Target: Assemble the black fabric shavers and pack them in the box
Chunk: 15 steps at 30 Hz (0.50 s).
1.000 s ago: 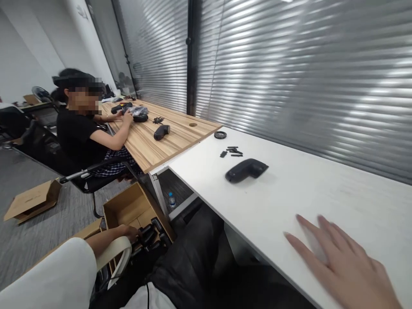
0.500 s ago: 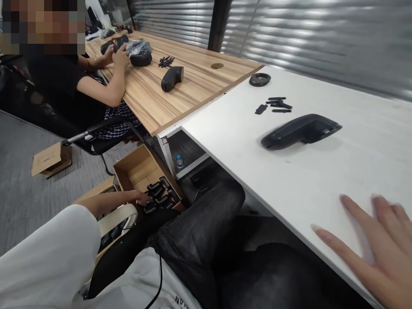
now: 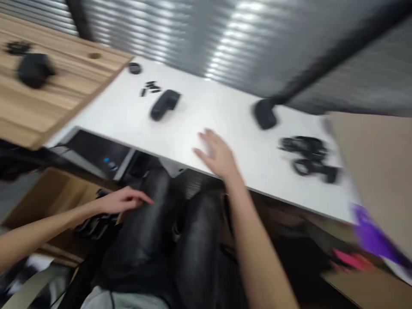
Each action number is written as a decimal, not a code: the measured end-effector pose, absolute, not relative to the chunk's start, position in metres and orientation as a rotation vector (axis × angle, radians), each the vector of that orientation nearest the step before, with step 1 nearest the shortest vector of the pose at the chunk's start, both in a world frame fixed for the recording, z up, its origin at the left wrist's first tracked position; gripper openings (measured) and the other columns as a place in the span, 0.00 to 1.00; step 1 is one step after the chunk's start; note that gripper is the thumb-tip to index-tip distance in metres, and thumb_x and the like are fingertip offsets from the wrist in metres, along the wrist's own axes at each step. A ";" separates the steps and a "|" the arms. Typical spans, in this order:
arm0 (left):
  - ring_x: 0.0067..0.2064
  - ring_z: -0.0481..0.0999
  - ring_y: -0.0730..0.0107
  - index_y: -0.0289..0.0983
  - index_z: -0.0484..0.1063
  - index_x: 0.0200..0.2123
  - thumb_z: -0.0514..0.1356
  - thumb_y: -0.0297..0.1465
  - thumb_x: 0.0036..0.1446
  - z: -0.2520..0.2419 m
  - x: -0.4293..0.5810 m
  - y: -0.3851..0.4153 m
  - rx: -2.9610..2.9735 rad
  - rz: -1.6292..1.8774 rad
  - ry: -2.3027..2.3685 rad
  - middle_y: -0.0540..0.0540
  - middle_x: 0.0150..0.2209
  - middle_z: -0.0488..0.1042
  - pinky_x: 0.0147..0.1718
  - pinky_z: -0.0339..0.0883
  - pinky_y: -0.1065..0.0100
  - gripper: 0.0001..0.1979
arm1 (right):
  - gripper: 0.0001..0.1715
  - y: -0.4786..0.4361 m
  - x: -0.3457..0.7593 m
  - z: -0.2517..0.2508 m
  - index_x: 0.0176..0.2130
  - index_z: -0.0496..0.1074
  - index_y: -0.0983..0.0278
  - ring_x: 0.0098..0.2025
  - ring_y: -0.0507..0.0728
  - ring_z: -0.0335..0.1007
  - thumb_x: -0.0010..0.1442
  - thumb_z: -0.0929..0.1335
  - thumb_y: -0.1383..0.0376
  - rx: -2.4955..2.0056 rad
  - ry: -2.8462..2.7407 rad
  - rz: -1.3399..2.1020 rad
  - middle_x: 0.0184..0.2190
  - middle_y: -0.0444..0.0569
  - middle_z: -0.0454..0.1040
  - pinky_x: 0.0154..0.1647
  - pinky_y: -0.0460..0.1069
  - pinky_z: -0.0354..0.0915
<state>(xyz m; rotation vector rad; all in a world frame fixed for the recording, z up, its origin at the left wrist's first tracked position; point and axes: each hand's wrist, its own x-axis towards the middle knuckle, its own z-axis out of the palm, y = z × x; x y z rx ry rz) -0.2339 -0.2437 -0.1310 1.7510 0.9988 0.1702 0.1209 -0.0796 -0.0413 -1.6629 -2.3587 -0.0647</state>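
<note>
The white table [image 3: 209,107] runs across the view, and the right hand [image 3: 219,156] is at its near edge, about midway along, palm down with fingers spread, its grip released; blur hides whether the fingertips touch the top. The handle [image 3: 165,104], black and bent, lies on the white table left of its middle, beyond and to the left of that hand, apart from it. The left hand [image 3: 124,200] is below the near edge of the white table, toward its left end, beside the person's knee; its grip is slack, the index finger pointing out and the others loosely bent. Just under that hand, lower than the white table, a box [image 3: 61,189] holds black parts [image 3: 98,225]. At the far left corner of the white table lies a ring [image 3: 134,68], with a few strips [image 3: 150,87] between it and the handle. A dark block [image 3: 265,115] sits by the far edge of the white table, right of its middle, and a blurred black cluster [image 3: 309,154] lies toward its right end. Cardboard [image 3: 376,159] adjoins that end; a wooden table [image 3: 74,92] meets the left one. A bottle [image 3: 111,165] shows beneath the white table's left end.
</note>
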 end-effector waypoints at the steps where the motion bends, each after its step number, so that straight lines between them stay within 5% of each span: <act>1: 0.30 0.73 0.73 0.38 0.76 0.66 0.55 0.40 0.75 -0.114 -0.219 -0.234 1.757 0.282 0.802 0.52 0.27 0.77 0.32 0.66 0.77 0.24 | 0.46 -0.079 0.107 -0.044 0.73 0.69 0.61 0.79 0.68 0.53 0.73 0.64 0.35 -1.659 -2.365 -0.032 0.76 0.59 0.61 0.78 0.69 0.51; 4: 0.20 0.62 0.77 0.42 0.67 0.74 0.58 0.40 0.75 -0.063 -0.172 -0.219 1.744 0.348 0.258 0.57 0.21 0.72 0.25 0.62 0.78 0.29 | 0.36 -0.073 0.073 -0.061 0.73 0.68 0.61 0.80 0.63 0.52 0.78 0.63 0.45 -1.684 -2.319 0.045 0.76 0.52 0.61 0.81 0.62 0.50; 8: 0.22 0.73 0.75 0.40 0.62 0.77 0.53 0.32 0.78 -0.023 -0.119 -0.222 1.736 0.574 -0.063 0.53 0.23 0.77 0.29 0.70 0.76 0.27 | 0.32 -0.077 0.042 -0.081 0.74 0.66 0.63 0.81 0.61 0.51 0.81 0.58 0.54 -1.810 -2.133 0.051 0.77 0.50 0.61 0.81 0.60 0.50; 15: 0.32 0.84 0.67 0.34 0.78 0.65 0.52 0.27 0.73 -0.029 -0.108 -0.201 2.029 0.465 -0.110 0.44 0.31 0.85 0.37 0.74 0.69 0.23 | 0.34 -0.081 0.039 -0.079 0.76 0.65 0.57 0.79 0.67 0.54 0.79 0.58 0.51 -1.819 -2.049 0.030 0.75 0.51 0.64 0.79 0.69 0.53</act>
